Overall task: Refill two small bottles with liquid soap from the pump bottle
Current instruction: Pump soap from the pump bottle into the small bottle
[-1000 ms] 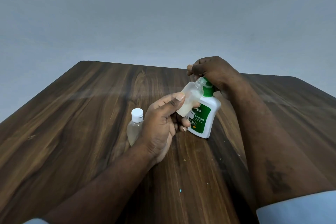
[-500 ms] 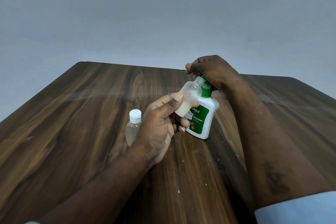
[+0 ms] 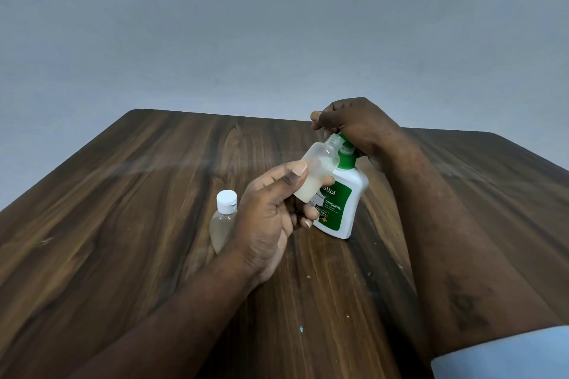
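Small uncapped translucent plastic bottle (image 3: 318, 168), part-filled with milky soap, is tilted with its mouth at the spout of the white green-labelled pump bottle (image 3: 341, 206). Left hand (image 3: 268, 221) fingers (image 3: 286, 178) pinch its lower body. Right hand (image 3: 360, 126) is curled over the pump head, wrist bent down. Best: mouth under spout, slow short presses. A capped clear small bottle (image 3: 223, 218) stands left of the pump bottle on the dark wooden desk (image 3: 123, 194).

One wide-angle view looks from the person's head, forward and down across the surface (image 3: 147, 224). It sits close to the left hand (image 3: 268, 218) and right hand (image 3: 360, 126), near mid-frame. The grey wall (image 3: 277, 24) beyond the far edge fills the upper part.
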